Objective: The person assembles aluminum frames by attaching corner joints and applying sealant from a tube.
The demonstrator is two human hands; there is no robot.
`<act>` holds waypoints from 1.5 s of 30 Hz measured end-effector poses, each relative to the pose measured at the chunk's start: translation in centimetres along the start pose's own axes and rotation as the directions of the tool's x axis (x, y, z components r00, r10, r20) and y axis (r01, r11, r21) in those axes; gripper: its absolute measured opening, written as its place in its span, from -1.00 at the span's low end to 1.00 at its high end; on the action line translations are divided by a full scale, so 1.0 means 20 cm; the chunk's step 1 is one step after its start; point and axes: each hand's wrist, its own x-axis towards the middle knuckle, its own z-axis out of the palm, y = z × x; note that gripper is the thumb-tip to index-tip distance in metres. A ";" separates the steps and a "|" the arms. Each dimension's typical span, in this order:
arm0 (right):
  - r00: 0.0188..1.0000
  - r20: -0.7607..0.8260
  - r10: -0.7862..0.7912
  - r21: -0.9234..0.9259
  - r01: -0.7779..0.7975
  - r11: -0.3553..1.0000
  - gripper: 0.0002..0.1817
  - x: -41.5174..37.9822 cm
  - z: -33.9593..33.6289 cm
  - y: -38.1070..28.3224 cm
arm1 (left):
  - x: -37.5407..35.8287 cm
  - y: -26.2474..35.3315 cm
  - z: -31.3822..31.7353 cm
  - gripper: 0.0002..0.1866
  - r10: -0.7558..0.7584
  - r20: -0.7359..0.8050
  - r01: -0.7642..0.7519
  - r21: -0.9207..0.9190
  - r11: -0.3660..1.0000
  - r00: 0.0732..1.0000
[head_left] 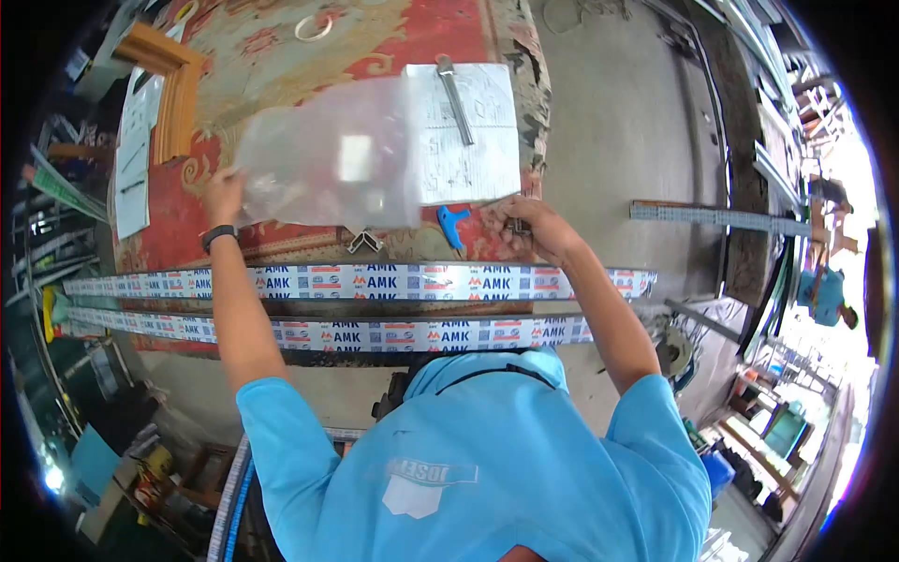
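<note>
My left hand (225, 197) is closed on the lower left edge of a clear plastic bag (318, 155), which spreads to the right over the table and is slightly blurred. My right hand (536, 225) is closed around a small metal piece (517, 226), partly hidden by the fingers, at the table's right edge. Between the hands lie a blue-handled hex key (452, 228) and a metal corner bracket (365, 242). Just above my right hand is a sheet of paper with handwriting (487, 122), with a metal ruler-like tool (454, 101) on it.
Two long profiles wrapped in AMK-printed film (375, 281) (375, 331) cross in front of my body. A wooden frame corner (178, 94) and papers (134, 178) lie at the left. A tape roll (314, 28) rests at the back. Another profile (716, 218) juts in from the right.
</note>
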 end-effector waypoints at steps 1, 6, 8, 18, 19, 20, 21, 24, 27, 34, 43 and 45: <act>0.997 0.073 -0.028 -0.117 0.037 0.992 -0.77 0.05 -0.05 0.06 | 0.01 -0.04 -0.05 -0.63 0.025 -0.074 -0.014 0.135 0.991 0.997; 0.971 0.060 -0.231 -0.757 0.195 0.624 -0.61 0.16 -0.12 0.31 | -0.50 0.84 -0.15 -0.71 0.228 0.127 -0.188 -0.270 0.944 0.965; 0.952 0.071 -0.297 -0.589 0.280 0.758 -0.58 0.15 -0.16 0.32 | -0.75 1.04 0.04 -0.73 0.393 0.444 -0.235 -0.370 0.899 0.805; 0.725 -0.137 -0.676 -0.709 0.405 0.578 -0.70 -0.11 -0.11 0.35 | -1.28 1.53 0.50 -0.71 0.378 0.567 -0.091 -0.468 0.879 0.732; 0.779 -0.161 -0.606 -0.603 0.409 0.685 -0.68 -0.21 -0.06 0.31 | -1.31 1.47 0.61 -0.72 0.490 0.439 -0.209 -0.546 0.811 0.753; 0.877 -0.143 -0.459 -0.456 0.354 0.817 -0.66 -0.30 -0.06 0.32 | -1.38 1.53 0.59 -0.73 0.611 0.297 -0.405 -0.531 0.745 0.734; 0.834 -0.130 -0.537 -0.362 0.464 0.809 -0.67 -0.34 -0.06 0.42 | -1.47 1.62 0.55 -0.77 0.558 0.403 -0.287 -0.560 0.777 0.726; 0.745 -0.283 -0.604 -0.437 0.461 0.773 -0.73 -0.53 -0.08 0.62 | -1.66 1.69 0.63 -0.83 0.699 0.386 -0.446 -0.564 0.695 0.602; 0.731 -0.431 -0.530 -0.213 0.488 0.846 -0.77 -0.74 -0.14 0.76 | -1.84 1.83 0.66 -0.80 0.801 0.319 -0.491 -0.657 0.572 0.507; 0.639 -0.614 -0.463 0.034 0.608 0.794 -0.80 -1.13 -0.50 1.11 | -2.24 2.06 0.93 -0.41 0.784 0.545 -0.368 -0.692 0.621 0.297; 0.529 -0.824 -0.202 0.317 0.727 0.609 -0.82 -1.31 -1.14 1.33 | -2.51 2.09 1.34 0.18 0.800 0.586 -0.935 -0.198 0.295 0.128; 0.568 -0.799 -0.198 0.356 0.712 0.606 -0.82 -1.28 -1.22 1.36 | -2.50 2.14 1.32 0.18 0.704 0.694 -0.871 -0.242 0.427 0.152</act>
